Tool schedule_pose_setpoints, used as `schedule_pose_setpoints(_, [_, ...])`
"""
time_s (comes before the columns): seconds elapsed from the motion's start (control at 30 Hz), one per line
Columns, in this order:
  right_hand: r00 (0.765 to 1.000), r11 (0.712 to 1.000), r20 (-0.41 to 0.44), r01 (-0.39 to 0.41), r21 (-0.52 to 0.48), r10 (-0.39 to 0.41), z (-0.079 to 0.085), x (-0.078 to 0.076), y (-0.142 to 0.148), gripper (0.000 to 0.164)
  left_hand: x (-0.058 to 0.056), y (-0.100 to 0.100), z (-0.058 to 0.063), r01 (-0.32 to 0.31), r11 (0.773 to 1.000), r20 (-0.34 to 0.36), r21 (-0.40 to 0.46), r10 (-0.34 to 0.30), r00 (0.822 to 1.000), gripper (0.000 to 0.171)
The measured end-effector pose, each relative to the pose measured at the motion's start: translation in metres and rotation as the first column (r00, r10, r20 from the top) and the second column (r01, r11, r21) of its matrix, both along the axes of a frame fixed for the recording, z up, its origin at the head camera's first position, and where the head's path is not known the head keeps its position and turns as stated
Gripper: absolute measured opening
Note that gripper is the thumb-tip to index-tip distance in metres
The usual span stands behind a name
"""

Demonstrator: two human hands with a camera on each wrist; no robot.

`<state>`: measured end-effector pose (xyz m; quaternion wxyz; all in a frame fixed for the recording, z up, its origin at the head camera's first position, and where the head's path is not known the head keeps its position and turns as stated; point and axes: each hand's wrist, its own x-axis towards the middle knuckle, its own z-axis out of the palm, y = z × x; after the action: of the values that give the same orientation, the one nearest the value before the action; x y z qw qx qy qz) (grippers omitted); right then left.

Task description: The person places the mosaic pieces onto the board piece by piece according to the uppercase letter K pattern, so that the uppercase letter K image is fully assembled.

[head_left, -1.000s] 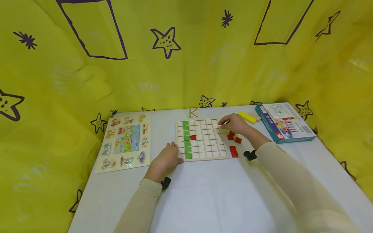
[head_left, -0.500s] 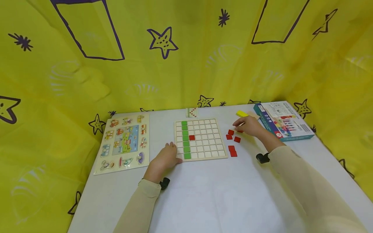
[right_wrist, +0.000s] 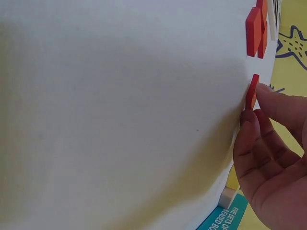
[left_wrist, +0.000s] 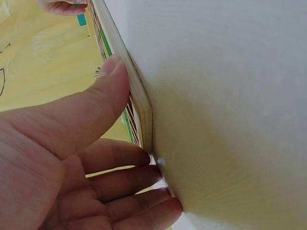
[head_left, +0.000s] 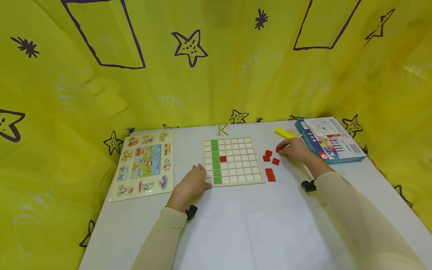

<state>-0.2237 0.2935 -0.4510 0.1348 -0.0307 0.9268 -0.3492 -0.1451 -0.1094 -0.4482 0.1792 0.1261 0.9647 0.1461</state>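
A wooden grid board [head_left: 236,161] lies flat on the table, with a column of green squares [head_left: 216,159] and one red square [head_left: 223,159] in it. My left hand [head_left: 191,183] rests at its near left corner. In the left wrist view the thumb [left_wrist: 108,91] touches the near edge, and the relaxed fingers [left_wrist: 127,184] lie along the side, tips on the table. Right of the board, my right hand [head_left: 295,150] pinches a small red square tile [right_wrist: 252,93] between thumb and fingertips, on edge near the tabletop. Several loose red tiles [head_left: 275,161] lie beside it.
A small pattern card [head_left: 223,129] lies behind the board. Yellow pieces [head_left: 284,132] sit at the back right, by a teal-edged box [head_left: 332,140]. A picture puzzle [head_left: 143,165] is at left. Behind the table hangs a yellow curtain [head_left: 202,82].
My right hand has moved right, away from the board's far right corner, to a red tile, which it now pinches. The left hand has stayed at the board's corner.
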Motion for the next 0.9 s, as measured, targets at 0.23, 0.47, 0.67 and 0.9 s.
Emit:
schedule_pose_setpoints(0.23, [0.999, 0.999, 0.017, 0.032, 0.005, -0.032, 0.0006, 0.0029, -0.0010, 0.033, 0.0005, -0.0001, 0.0029, 0.009, 1.000, -0.004, 0.000, -0.009, 1.000, 0.081])
schedule_pose_setpoints(0.47, [0.998, 0.998, 0.031, 0.050, 0.022, -0.051, -0.0026, -0.0012, -0.0017, 0.034, -0.0010, -0.0009, 0.0018, 0.009, 1.000, -0.006, -0.010, -0.010, 1.000, 0.082])
schedule_pose_setpoints(0.67, [0.998, 0.998, 0.011, 0.056, 0.016, -0.057, 0.0000, -0.0011, -0.0014, 0.029, -0.0009, -0.0003, 0.0029, 0.015, 1.000, -0.013, -0.019, -0.015, 1.000, 0.082])
schedule_pose_setpoints(0.9, [0.997, 0.997, 0.016, 0.075, -0.016, -0.075, 0.0036, -0.0021, -0.0006, 0.026, -0.0011, -0.0005, 0.0016, 0.025, 0.999, -0.015, -0.025, -0.025, 1.000, 0.082])
